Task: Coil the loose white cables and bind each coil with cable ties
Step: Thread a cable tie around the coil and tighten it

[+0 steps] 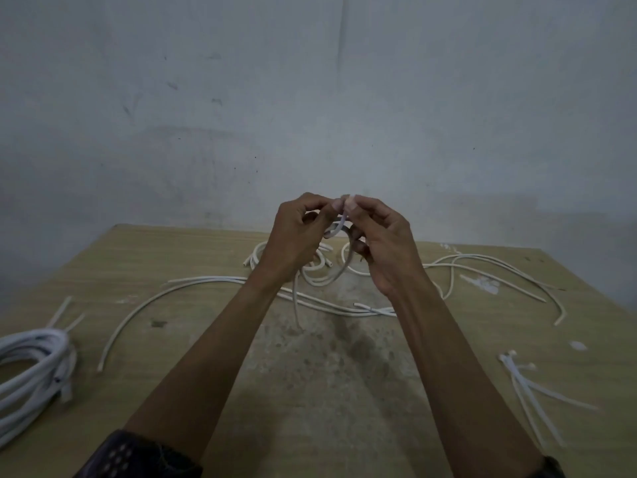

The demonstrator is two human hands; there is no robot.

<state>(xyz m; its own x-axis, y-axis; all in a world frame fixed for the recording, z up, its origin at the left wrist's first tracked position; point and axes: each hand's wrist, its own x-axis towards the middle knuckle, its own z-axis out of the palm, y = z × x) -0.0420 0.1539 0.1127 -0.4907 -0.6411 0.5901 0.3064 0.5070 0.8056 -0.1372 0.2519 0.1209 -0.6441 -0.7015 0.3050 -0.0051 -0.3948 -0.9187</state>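
My left hand (296, 236) and my right hand (382, 243) are raised together above the middle of the wooden table (327, 391). Both pinch one white cable (339, 225) at its top, fingertips almost touching. The cable loops down between my palms, and its tail (295, 305) hangs to the tabletop. Behind my hands lie several loose white cables (193, 282), spread left and right. A bound coil of white cable (31, 367) rests at the left edge. A bunch of white cable ties (531, 391) lies at the right.
A grey wall stands right behind the table's far edge. A few cable ties or offcuts (482, 282) lie at the far right. Dark stains mark the tabletop in front of me.
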